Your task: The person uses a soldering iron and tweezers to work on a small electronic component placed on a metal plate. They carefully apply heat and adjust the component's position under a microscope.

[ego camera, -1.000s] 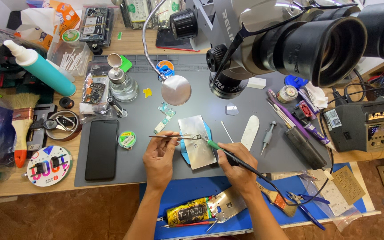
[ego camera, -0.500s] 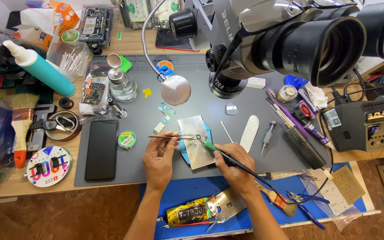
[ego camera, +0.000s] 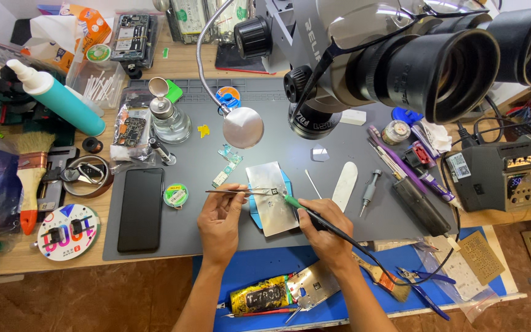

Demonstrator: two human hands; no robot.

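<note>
My left hand (ego camera: 220,216) grips thin metal tweezers (ego camera: 241,192) whose tips reach right onto a silver metal plate (ego camera: 271,197). That plate lies over a blue holder (ego camera: 255,212) on the grey work mat (ego camera: 185,240). My right hand (ego camera: 325,229) holds a soldering iron (ego camera: 310,214) with a green collar and black handle, its tip meeting the tweezer tips at a small part on the plate. A black cable runs from the iron off to the right.
A microscope (ego camera: 401,55) looms above the mat with a gooseneck lamp (ego camera: 242,127). A black phone (ego camera: 141,209) and solder reel (ego camera: 176,196) lie left. Soldering station (ego camera: 493,175), white spudger (ego camera: 344,185), screwdriver (ego camera: 369,190) sit right. Brushes, a teal bottle (ego camera: 62,101) and glass bottle (ego camera: 168,117) crowd the left.
Hardly anything moved; the tweezers and iron tip stay together on the plate, with only slight shifts of the iron's tip.
</note>
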